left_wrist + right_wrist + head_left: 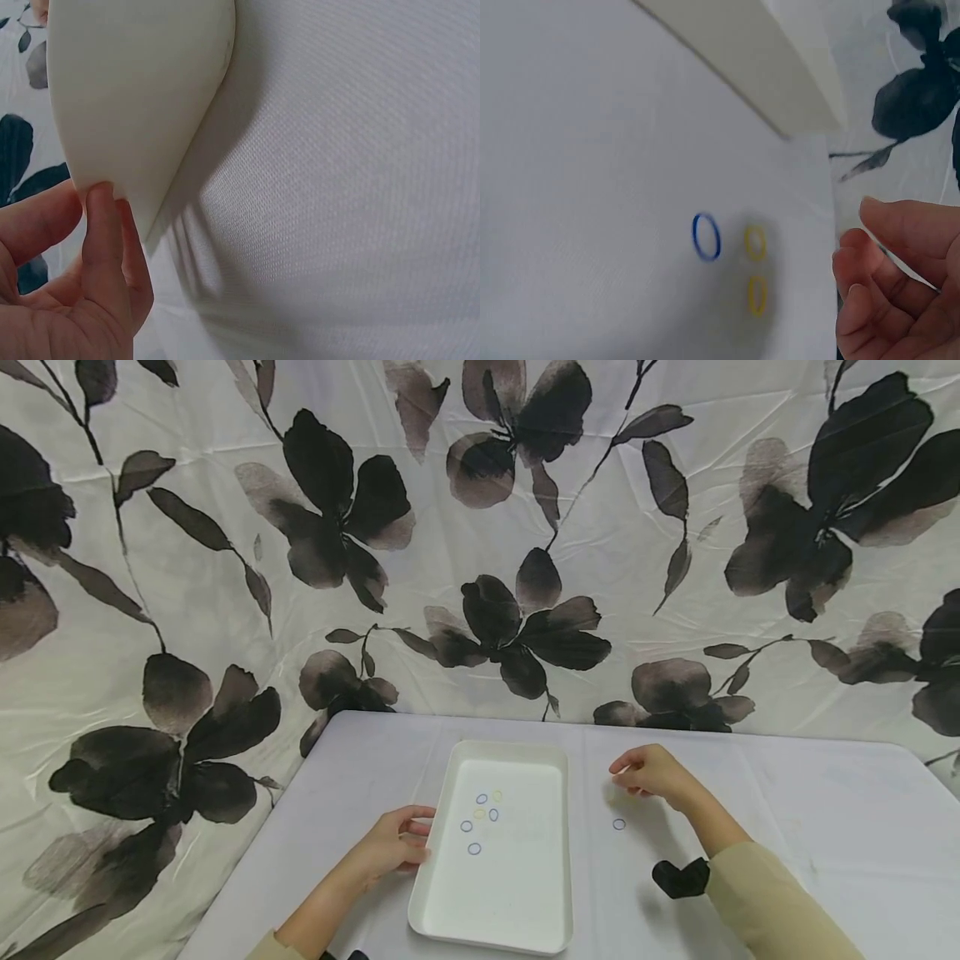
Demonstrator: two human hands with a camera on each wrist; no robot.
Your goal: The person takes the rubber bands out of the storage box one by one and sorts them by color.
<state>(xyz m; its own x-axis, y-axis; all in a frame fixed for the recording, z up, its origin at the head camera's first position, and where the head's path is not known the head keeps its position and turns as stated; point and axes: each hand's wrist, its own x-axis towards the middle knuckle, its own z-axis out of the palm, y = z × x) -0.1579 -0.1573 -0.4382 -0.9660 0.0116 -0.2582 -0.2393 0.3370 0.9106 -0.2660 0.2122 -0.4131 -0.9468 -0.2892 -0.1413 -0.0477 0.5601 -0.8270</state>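
Note:
A white rectangular tray [525, 893] lies on the table, holding several small thin blue and yellow rings that look like rubber bands. My left hand [390, 842] grips the tray's left edge; in the left wrist view, its fingertips [101, 196] bear on the outer wall. To the right of the tray, my right hand [654, 772] hovers above the table, fingers loosely bent, nothing visible between thumb and fingers. Beneath it in the right wrist view lie a blue ring [706, 237] and two yellow ones, an upper yellow ring [748, 244] and a lower yellow ring [751, 296].
A white cloth covers the table [825, 827]. Behind it hangs a white curtain [420, 543] with dark flower prints. A black strap piece [678, 878] shows by the right sleeve [772, 902].

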